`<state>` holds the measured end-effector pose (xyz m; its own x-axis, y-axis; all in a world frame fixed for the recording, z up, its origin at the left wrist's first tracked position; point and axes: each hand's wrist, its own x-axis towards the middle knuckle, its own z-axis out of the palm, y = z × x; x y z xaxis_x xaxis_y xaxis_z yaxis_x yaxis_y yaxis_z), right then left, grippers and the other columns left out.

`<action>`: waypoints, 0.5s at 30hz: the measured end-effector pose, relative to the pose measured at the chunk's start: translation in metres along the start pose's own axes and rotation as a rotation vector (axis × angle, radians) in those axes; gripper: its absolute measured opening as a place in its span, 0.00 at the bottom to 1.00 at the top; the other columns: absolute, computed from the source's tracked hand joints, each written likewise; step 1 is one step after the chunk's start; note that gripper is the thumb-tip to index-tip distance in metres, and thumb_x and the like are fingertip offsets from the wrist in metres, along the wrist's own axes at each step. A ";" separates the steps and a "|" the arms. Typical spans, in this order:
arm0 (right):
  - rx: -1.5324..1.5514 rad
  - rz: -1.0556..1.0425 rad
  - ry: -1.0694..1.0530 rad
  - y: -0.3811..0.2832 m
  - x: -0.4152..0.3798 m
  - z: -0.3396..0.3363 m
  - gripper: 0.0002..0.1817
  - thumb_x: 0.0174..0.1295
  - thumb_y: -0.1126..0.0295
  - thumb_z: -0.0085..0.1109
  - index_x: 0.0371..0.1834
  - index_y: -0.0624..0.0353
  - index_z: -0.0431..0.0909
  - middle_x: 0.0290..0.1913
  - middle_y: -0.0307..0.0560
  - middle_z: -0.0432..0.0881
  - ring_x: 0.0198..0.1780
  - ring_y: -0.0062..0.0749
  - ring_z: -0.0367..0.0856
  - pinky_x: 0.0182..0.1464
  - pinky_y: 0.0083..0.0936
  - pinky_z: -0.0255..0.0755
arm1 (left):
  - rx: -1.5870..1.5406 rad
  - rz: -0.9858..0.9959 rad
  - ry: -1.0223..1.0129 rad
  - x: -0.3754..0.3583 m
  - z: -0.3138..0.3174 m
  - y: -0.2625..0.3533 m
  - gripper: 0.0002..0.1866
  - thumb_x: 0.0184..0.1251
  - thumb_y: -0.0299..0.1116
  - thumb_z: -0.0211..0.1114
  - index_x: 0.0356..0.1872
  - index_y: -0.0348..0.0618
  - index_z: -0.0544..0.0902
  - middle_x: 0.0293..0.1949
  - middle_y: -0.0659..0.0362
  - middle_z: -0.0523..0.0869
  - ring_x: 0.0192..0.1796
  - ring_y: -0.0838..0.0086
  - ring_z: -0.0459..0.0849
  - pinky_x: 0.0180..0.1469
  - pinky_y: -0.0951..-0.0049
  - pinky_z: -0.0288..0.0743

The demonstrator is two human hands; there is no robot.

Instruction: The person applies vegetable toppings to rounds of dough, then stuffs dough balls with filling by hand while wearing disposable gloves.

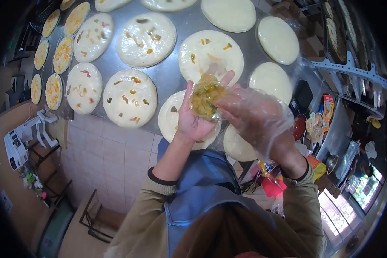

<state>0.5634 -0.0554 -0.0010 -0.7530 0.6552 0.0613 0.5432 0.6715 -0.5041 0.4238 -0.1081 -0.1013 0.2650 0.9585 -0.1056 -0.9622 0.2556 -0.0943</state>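
My left hand (193, 122) is bare, palm up, and cups a clear plastic bag (198, 107) of chopped green and yellow pieces (204, 96). A thin clear plastic glove covers my right hand (258, 114). Its fingers are drawn together at the pieces; what lies between the fingertips is partly hidden. Both hands are over a round of pale dough (170, 114) near the metal table's edge. Just beyond them, a larger dough round (210, 53) carries a few colored strips. A plain, shiny dough round (238, 144) lies partly under my right forearm.
Several topped rounds (131, 99) spread across the metal table (159, 79) on the left. Plain rounds (278, 41) lie to the right. A loaded rack (352, 69) and a cluttered side counter (331, 146) stand on my right. A white machine (26, 137) is at far left.
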 end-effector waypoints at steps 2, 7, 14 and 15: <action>-0.145 -0.031 -0.002 0.002 -0.017 0.008 0.10 0.59 0.66 0.62 0.42 0.53 0.82 0.40 0.45 0.84 0.37 0.39 0.83 0.37 0.32 0.76 | -0.008 -0.027 -0.045 -0.001 0.002 -0.010 0.31 0.76 0.56 0.32 0.76 0.60 0.48 0.77 0.52 0.46 0.76 0.50 0.50 0.74 0.45 0.46; -0.182 0.068 -0.261 -0.013 -0.052 -0.013 0.21 0.57 0.71 0.57 0.56 0.54 0.71 0.54 0.51 0.73 0.55 0.50 0.72 0.51 0.43 0.65 | -0.238 -0.042 -0.098 -0.004 0.012 -0.036 0.32 0.76 0.58 0.30 0.76 0.60 0.47 0.77 0.53 0.45 0.76 0.50 0.48 0.74 0.43 0.44; -0.233 0.051 -0.255 -0.025 -0.072 -0.022 0.24 0.56 0.72 0.57 0.59 0.58 0.69 0.57 0.54 0.72 0.57 0.49 0.72 0.53 0.43 0.65 | -0.081 -0.042 -0.146 -0.009 0.015 -0.063 0.35 0.75 0.60 0.26 0.77 0.56 0.45 0.77 0.58 0.44 0.77 0.56 0.46 0.75 0.48 0.45; -0.228 0.053 -0.235 -0.025 -0.074 -0.022 0.25 0.55 0.72 0.57 0.59 0.58 0.69 0.57 0.54 0.72 0.57 0.49 0.72 0.54 0.43 0.65 | -0.082 -0.050 -0.143 -0.011 0.015 -0.066 0.35 0.75 0.61 0.26 0.76 0.54 0.45 0.77 0.58 0.44 0.77 0.56 0.46 0.76 0.48 0.45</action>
<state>0.6137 -0.1129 0.0263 -0.7718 0.6116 -0.1737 0.6334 0.7159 -0.2938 0.4841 -0.1333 -0.0796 0.2952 0.9545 0.0429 -0.9380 0.2980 -0.1772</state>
